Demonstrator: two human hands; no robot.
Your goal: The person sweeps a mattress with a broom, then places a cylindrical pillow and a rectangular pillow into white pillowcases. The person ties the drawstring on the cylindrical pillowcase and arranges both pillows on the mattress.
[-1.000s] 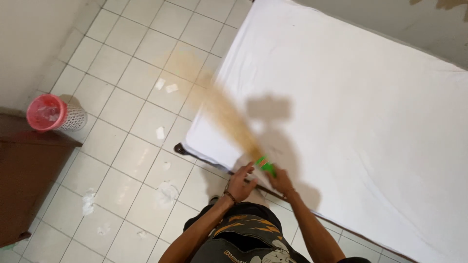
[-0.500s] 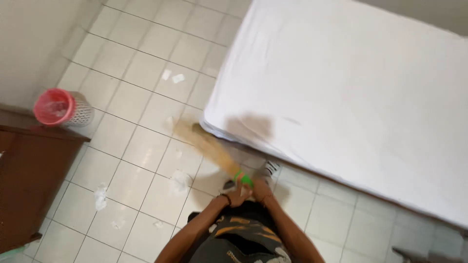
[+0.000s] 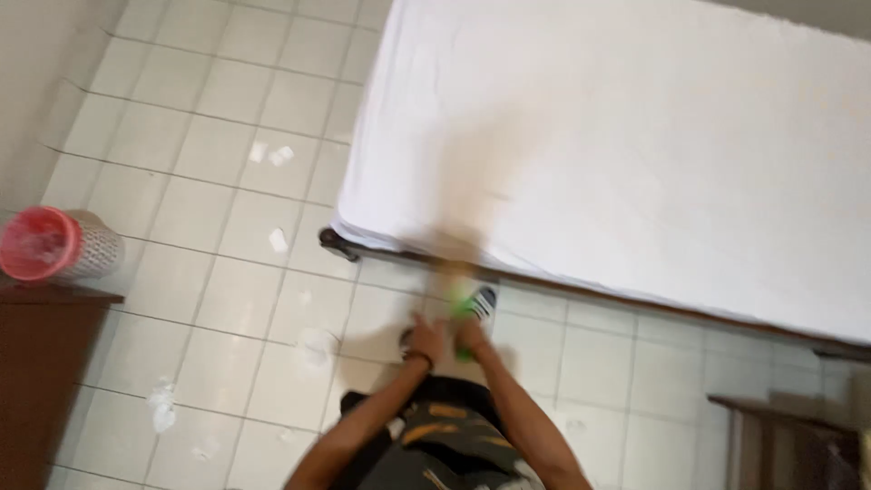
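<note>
Both my hands clasp the green handle of a straw broom (image 3: 464,313) in front of my body. My left hand (image 3: 425,341), with a dark band at the wrist, sits just left of my right hand (image 3: 472,338). The broom's tan bristles are a motion blur rising over the near edge of the bed's white sheet (image 3: 635,154). A foot in a striped sandal (image 3: 484,298) shows just beyond my hands, on the tiled floor beside the bed frame.
Scraps of white paper (image 3: 277,240) lie scattered over the white floor tiles. A red bin in a white mesh basket (image 3: 41,245) stands at the left, next to a dark wooden cabinet (image 3: 41,381). More dark furniture (image 3: 785,440) is at the lower right.
The broom head has swung from the floor tiles up over the bed's edge. The view has shifted, so the bed now fills the upper right.
</note>
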